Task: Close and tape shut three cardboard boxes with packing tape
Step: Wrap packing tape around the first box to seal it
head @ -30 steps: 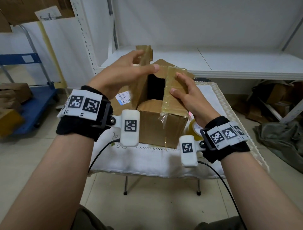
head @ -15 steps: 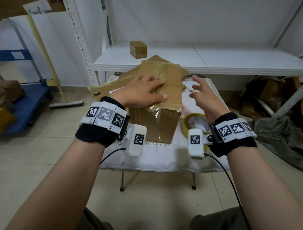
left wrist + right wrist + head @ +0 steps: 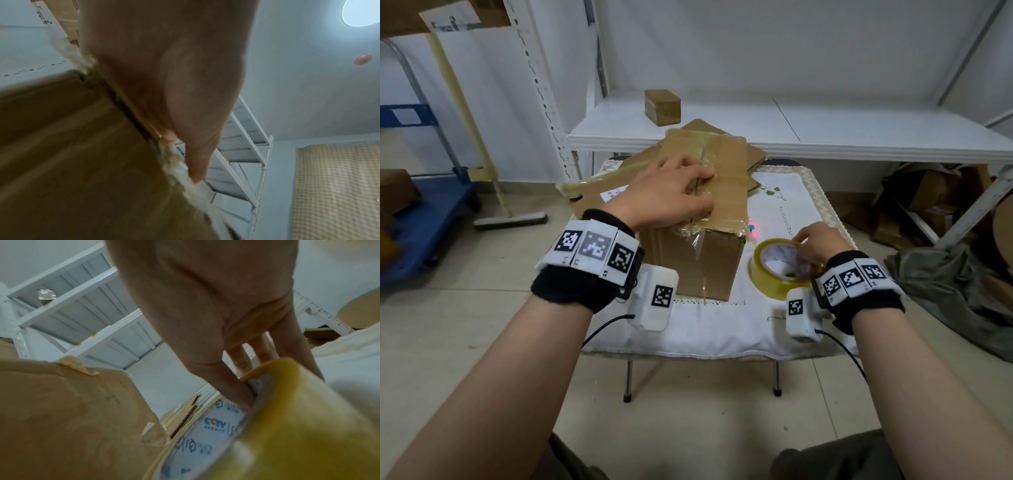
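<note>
A brown cardboard box (image 3: 709, 270) with old tape on its flaps stands on a small table covered by a white cloth (image 3: 722, 329). My left hand (image 3: 688, 195) lies on the box top, fingers pressing both flaps down at the centre seam; the left wrist view shows the palm (image 3: 164, 73) against the box's top edge (image 3: 72, 162). To the right of the box, a yellowish packing tape roll (image 3: 770, 284) rests on the cloth. My right hand (image 3: 804, 246) grips its far rim, thumb inside the printed core (image 3: 216, 425) and fingers outside.
Flattened cardboard (image 3: 599, 195) lies behind and left of the box. A small taped box (image 3: 662, 106) sits on the white shelf (image 3: 859, 133) beyond the table. A blue cart (image 3: 424, 219) stands at left, and cardboard scraps and a grey cloth (image 3: 945, 284) at right.
The flaps went from standing open to folded flat under my left hand. My right hand left the box, moved down to the right and took hold of the tape roll.
</note>
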Motion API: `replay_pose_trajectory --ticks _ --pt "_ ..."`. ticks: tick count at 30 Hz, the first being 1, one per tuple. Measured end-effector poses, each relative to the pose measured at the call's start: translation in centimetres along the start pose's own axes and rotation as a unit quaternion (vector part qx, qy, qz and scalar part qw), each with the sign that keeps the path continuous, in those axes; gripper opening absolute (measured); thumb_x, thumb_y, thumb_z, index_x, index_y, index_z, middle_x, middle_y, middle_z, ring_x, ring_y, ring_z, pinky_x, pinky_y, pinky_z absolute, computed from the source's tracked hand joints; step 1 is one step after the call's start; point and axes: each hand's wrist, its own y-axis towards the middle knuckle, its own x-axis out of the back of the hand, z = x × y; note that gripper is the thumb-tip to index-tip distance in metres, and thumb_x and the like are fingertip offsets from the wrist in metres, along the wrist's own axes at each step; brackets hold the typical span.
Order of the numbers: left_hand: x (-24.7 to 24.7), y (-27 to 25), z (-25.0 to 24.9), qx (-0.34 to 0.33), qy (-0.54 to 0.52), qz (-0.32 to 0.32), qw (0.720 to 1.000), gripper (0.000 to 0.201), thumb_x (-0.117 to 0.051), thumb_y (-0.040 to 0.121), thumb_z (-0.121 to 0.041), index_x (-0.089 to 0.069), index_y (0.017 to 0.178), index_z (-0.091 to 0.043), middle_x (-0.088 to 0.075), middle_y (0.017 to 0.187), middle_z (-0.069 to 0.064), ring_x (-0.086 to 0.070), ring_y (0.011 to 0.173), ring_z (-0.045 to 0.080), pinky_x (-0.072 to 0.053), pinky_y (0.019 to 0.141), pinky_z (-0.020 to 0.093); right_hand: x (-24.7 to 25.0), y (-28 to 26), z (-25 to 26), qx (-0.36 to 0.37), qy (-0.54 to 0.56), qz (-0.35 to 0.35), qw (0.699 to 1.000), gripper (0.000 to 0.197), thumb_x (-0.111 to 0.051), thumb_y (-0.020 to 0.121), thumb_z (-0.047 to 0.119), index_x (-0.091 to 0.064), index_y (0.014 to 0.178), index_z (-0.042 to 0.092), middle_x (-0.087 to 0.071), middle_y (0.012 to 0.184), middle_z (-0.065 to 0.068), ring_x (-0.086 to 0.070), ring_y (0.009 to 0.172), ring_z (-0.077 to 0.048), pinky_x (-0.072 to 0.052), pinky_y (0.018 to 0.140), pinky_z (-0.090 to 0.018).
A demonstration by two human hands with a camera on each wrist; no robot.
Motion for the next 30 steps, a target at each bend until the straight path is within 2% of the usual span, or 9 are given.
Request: replay_pose_trajectory --ticks 6,10,12,15,19,22,24,26,30 --pt "0.0 0.2 0.0 0.003 -0.010 -0.019 1.000 0.058 -0.059 0.092 -0.049 -0.043 0.147 -0.036 -0.032 0.152 -0.011 -0.024 0.142 0.022 -0.021 0.116 0.046 0.8 -0.1 -0.1 0.025 0.007 -0.023 0.999 0.023 -0.066 0.084 -0.008 -0.070 0.093 0.012 -0.060 0.099 -0.013 -0.058 0.088 -0.029 -0.045 0.055 -0.028" --pt "-0.1 0.2 -0.1 -0.011 -0.031 -0.048 0.998 0.057 -0.068 0.088 -0.044 -0.052 0.142 -0.031 -0.034 0.153 -0.015 -0.028 0.142 0.018 -0.024 0.114 0.041 1.5 -0.1 -0.1 0.050 0.065 -0.048 0.996 0.025 -0.067 0.082 -0.008 -0.066 0.099 0.010 -0.057 0.105 -0.010 -0.059 0.098 -0.029 -0.053 0.077 -0.037" --pt "-0.1 0.3 -0.1 -0.028 -0.055 -0.061 0.996 0.054 -0.072 0.086 -0.038 -0.058 0.137 -0.028 -0.041 0.151 -0.017 -0.036 0.137 0.011 -0.028 0.109 0.030 1.9 -0.1 -0.1 0.065 0.110 -0.062 0.990 0.028 -0.069 0.081 -0.007 -0.063 0.103 0.009 -0.064 0.097 -0.009 -0.063 0.096 -0.029 -0.056 0.084 -0.042" --pt "-0.3 0.3 -0.1 -0.070 -0.099 -0.076 0.990 0.044 -0.077 0.084 -0.027 -0.067 0.127 -0.027 -0.054 0.141 -0.016 -0.047 0.130 0.007 -0.034 0.109 0.024 2.4 -0.3 0.2 0.090 0.191 -0.099 0.973 0.029 -0.072 0.080 -0.003 -0.064 0.097 0.018 -0.065 0.091 -0.002 -0.066 0.098 -0.030 -0.056 0.091 -0.049" --pt "-0.5 0.0 -0.2 -0.103 -0.120 -0.095 0.983 0.037 -0.076 0.086 -0.022 -0.070 0.121 -0.029 -0.062 0.125 -0.015 -0.052 0.111 0.000 -0.033 0.085 -0.002 2.9 -0.5 0.8 0.134 0.246 -0.146 0.949 0.034 -0.070 0.080 -0.004 -0.070 0.093 0.027 -0.069 0.102 -0.002 -0.065 0.107 -0.030 -0.055 0.095 -0.051" --pt "-0.5 -0.1 -0.1 -0.113 -0.126 -0.078 0.982 0.029 -0.072 0.089 -0.019 -0.072 0.116 -0.028 -0.064 0.118 -0.013 -0.054 0.105 -0.001 -0.036 0.082 -0.003 3.2 -0.6 1.0 0.161 0.264 -0.169 0.936 0.040 -0.064 0.078 -0.006 -0.071 0.079 0.033 -0.073 0.099 -0.002 -0.067 0.106 -0.029 -0.056 0.093 -0.052" --pt "-0.6 -0.1 -0.2 -0.120 -0.115 -0.060 0.984 0.027 -0.068 0.092 -0.019 -0.071 0.117 -0.028 -0.062 0.120 -0.010 -0.054 0.108 0.003 -0.038 0.086 0.004 3.2 -0.7 1.1 0.168 0.273 -0.184 0.929 0.043 -0.062 0.077 -0.006 -0.069 0.074 0.036 -0.073 0.098 -0.001 -0.067 0.105 -0.029 -0.056 0.091 -0.053" --pt "-0.6 0.0 -0.2 -0.113 -0.088 -0.041 0.989 0.029 -0.065 0.094 -0.022 -0.066 0.122 -0.030 -0.056 0.127 -0.010 -0.050 0.109 0.004 -0.037 0.086 0.011 3.2 -0.7 1.0 0.176 0.283 -0.197 0.922 0.041 -0.061 0.077 -0.005 -0.069 0.077 0.035 -0.073 0.101 -0.002 -0.066 0.104 -0.029 -0.057 0.090 -0.052" --pt "-0.2 -0.3 -0.1 -0.098 -0.069 -0.018 0.993 0.037 -0.064 0.093 -0.038 -0.060 0.129 -0.032 -0.049 0.131 -0.012 -0.044 0.109 0.000 -0.029 0.079 0.004 3.4 -0.5 1.1 0.224 0.312 -0.229 0.894 0.037 -0.059 0.080 -0.003 -0.069 0.097 0.027 -0.070 0.109 -0.008 -0.064 0.106 -0.026 -0.056 0.093 -0.048"
